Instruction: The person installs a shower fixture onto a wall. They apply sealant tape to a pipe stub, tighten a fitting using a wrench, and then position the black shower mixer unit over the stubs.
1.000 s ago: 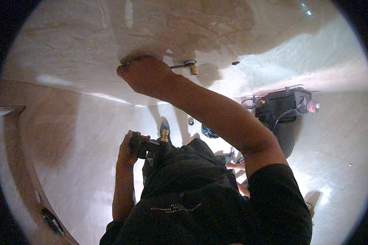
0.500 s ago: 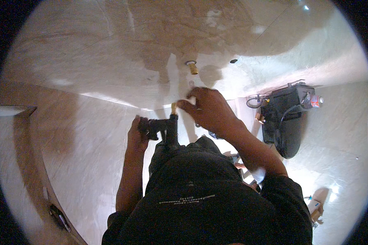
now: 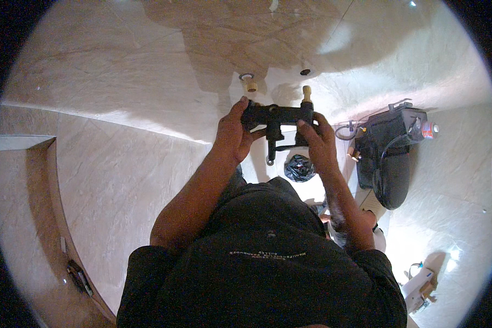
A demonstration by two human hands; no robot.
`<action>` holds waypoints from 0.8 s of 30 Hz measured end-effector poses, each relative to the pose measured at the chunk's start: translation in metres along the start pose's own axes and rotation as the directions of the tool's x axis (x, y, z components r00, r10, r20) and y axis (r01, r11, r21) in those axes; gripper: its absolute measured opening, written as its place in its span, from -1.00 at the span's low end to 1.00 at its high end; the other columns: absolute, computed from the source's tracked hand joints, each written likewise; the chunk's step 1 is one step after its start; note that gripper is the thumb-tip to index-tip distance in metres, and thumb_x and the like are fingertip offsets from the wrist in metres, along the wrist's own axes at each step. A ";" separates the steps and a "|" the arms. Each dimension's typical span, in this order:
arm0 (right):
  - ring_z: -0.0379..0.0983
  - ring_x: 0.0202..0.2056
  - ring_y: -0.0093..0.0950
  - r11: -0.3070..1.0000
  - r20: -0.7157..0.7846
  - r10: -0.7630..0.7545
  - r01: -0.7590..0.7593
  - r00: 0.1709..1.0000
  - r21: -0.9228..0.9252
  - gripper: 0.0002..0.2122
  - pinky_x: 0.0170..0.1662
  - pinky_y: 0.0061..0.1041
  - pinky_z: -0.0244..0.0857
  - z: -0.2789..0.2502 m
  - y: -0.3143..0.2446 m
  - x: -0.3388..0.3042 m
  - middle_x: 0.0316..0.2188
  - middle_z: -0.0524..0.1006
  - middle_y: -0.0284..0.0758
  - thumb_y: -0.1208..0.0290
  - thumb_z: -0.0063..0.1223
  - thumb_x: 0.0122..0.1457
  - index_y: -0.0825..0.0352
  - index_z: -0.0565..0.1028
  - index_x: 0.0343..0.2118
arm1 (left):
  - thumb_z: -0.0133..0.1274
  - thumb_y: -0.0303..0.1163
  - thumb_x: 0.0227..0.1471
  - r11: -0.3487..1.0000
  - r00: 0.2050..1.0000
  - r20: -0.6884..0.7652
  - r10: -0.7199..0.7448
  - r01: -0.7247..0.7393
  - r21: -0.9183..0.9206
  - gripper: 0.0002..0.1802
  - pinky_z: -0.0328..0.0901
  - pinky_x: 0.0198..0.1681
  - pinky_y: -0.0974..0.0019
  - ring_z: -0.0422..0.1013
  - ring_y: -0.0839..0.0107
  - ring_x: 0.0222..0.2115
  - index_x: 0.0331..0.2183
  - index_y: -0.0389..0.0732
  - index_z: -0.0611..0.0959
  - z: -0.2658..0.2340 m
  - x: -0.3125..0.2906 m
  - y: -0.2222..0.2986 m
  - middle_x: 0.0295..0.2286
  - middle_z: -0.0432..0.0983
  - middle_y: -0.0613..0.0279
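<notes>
Between my two hands I hold a black mixer tap (image 3: 283, 116) crosswise in front of the tiled wall. My left hand (image 3: 235, 131) is closed round its left end, thumb on top. My right hand (image 3: 321, 143) grips the right end. A brass fitting (image 3: 306, 94) sticks up from that end toward the wall. Another brass fitting (image 3: 251, 86) projects from the wall just beyond the tap's left end, apart from it as far as I can see. To its right the wall has a dark round hole (image 3: 305, 72).
To the right, a black toilet (image 3: 391, 180) stands by the wall, with a clear bottle (image 3: 431, 130) on its tank. A black plastic bag (image 3: 299, 168) lies on the floor below the tap. A recessed ledge (image 3: 76, 279) holding a dark object runs along the left.
The mixer tap has been raised toward the wall and turned crosswise. My right hand has moved from the brass fitting at its end to gripping the tap's right side.
</notes>
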State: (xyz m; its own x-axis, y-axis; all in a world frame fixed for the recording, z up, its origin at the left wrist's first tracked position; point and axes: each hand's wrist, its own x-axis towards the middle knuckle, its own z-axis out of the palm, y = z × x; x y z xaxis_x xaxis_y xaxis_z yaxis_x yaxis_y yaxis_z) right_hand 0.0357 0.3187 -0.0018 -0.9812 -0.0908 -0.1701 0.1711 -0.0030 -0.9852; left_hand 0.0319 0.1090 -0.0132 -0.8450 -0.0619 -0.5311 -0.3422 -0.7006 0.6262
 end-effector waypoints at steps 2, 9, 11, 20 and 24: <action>0.47 -0.42 -0.57 1.000 -0.005 0.006 -0.006 1.000 -0.019 -0.64 -0.35 -0.57 0.39 -0.009 0.002 0.009 -0.41 0.57 -0.24 0.32 0.13 0.24 0.49 0.40 -0.03 | -0.04 -0.06 0.20 0.994 0.991 0.131 0.006 0.008 -0.106 -0.64 0.34 -0.06 -0.33 0.50 0.14 -0.14 -0.19 -0.13 0.58 0.003 0.001 0.005 -0.29 0.59 0.13; 0.41 -0.40 -0.60 0.999 0.040 -0.036 0.036 0.999 0.002 -0.62 -0.29 -0.60 0.30 -0.015 0.005 0.018 -0.39 0.52 -0.33 0.32 0.13 0.20 0.48 0.45 -0.01 | -0.11 -0.21 0.22 0.992 0.981 0.192 0.016 0.008 -0.125 -0.67 0.31 -0.03 -0.49 0.45 0.07 -0.09 -0.09 -0.21 0.43 -0.005 0.005 0.003 -0.22 0.48 0.04; 0.40 -0.38 -0.62 0.998 0.058 -0.040 0.037 0.998 0.047 -0.63 -0.28 -0.59 0.30 -0.013 0.005 0.020 -0.40 0.52 -0.36 0.34 0.12 0.21 0.49 0.46 -0.02 | -0.11 -0.21 0.22 0.993 0.983 0.179 0.030 -0.009 -0.119 -0.67 0.31 -0.02 -0.49 0.45 0.07 -0.08 -0.08 -0.22 0.43 -0.005 0.002 0.004 -0.21 0.48 0.03; 0.37 -0.45 -0.64 0.999 0.116 -0.038 0.035 0.992 0.024 -0.72 -0.36 -0.62 0.26 -0.016 -0.007 0.025 -0.49 0.50 -0.41 0.35 0.12 0.21 0.45 0.52 -0.13 | -0.12 -0.11 0.22 0.989 0.984 0.168 0.065 -0.041 -0.142 -0.61 0.21 0.05 -0.49 0.44 -0.01 -0.04 -0.13 -0.22 0.54 -0.004 -0.003 0.007 -0.18 0.55 -0.02; 0.37 -0.45 -0.63 0.999 0.132 -0.012 0.008 0.991 0.032 -0.73 -0.36 -0.61 0.26 -0.018 -0.006 0.029 -0.49 0.50 -0.41 0.36 0.13 0.20 0.45 0.52 -0.15 | -0.13 -0.14 0.22 0.984 0.981 0.184 0.066 -0.033 -0.175 -0.61 0.21 0.08 -0.48 0.44 -0.02 -0.05 -0.13 -0.25 0.53 -0.004 -0.004 0.008 -0.18 0.54 -0.03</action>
State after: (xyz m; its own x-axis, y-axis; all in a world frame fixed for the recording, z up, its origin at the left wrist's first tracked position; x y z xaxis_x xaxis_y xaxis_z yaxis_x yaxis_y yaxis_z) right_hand 0.0048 0.3336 -0.0008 -0.9629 -0.2213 -0.1547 0.1664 -0.0353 -0.9854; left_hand 0.0346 0.1007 -0.0081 -0.9270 0.0240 -0.3743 -0.2366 -0.8118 0.5338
